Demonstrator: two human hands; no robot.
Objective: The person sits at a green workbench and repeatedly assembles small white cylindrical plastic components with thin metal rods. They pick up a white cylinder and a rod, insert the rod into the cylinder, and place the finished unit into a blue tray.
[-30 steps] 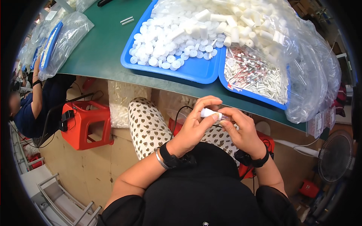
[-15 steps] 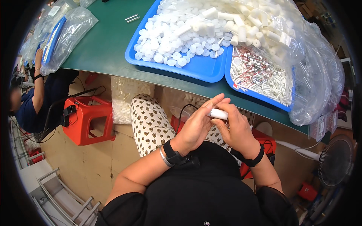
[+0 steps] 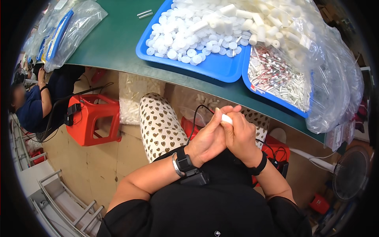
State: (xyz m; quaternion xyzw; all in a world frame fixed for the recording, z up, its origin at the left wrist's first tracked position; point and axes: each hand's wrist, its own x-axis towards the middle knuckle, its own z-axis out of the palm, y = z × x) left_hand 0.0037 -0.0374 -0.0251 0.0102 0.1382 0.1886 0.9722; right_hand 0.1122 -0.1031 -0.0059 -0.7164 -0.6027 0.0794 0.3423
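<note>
Over my lap, a short white cylinder [image 3: 226, 118] sits between my two hands. My right hand [image 3: 241, 134] is closed around it, thumb pressing on its side, so only one rounded end shows. My left hand [image 3: 207, 141] lies palm up against it, fingers stretched out under and behind the right hand, thumb beside the cylinder. Ahead on the table is a blue tray [image 3: 189, 70] heaped with white plastic discs [image 3: 177, 37]. Cream foam-like cylinders [image 3: 272, 29] are piled at its right, partly under clear plastic.
A second blue tray [image 3: 278, 103] holds thin red-and-white sticks and small white tubes. Two clear rods [image 3: 145, 14] lie on the green table [image 3: 102, 51]. Below are a red stool [image 3: 89, 118] and bags of white parts [image 3: 136, 93]. A fan [image 3: 350, 172] stands right; another person sits left.
My hands have come closer together and a little lower. The right fingers now wrap further round the cylinder, which is tilted and shows less. The view has shifted slightly.
</note>
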